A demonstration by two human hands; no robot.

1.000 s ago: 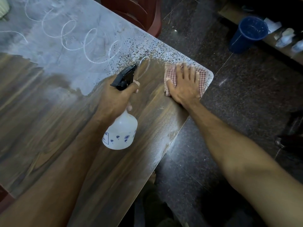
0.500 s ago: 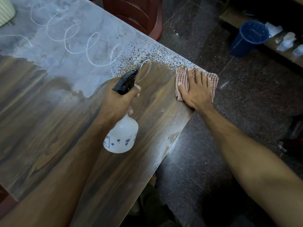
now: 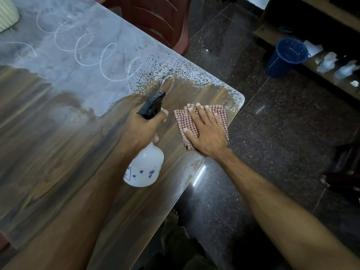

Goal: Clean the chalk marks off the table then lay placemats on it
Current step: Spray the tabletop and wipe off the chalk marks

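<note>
Currently wiping: my right hand presses flat, fingers straight, on the checked cloth near the table corner. Left hand is clamped round the spray bottle. Chalk marks remain farther back; next I likely spray, then wipe there.

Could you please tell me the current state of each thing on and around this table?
Wooden table: near part wiped, far part chalky.
White chalk loops: not yet wiped.
White plastic spray bottle: gripped by left hand.
Red checked cloth: folded, pressed flat under right hand.
Blue bucket: upright on floor.
</note>
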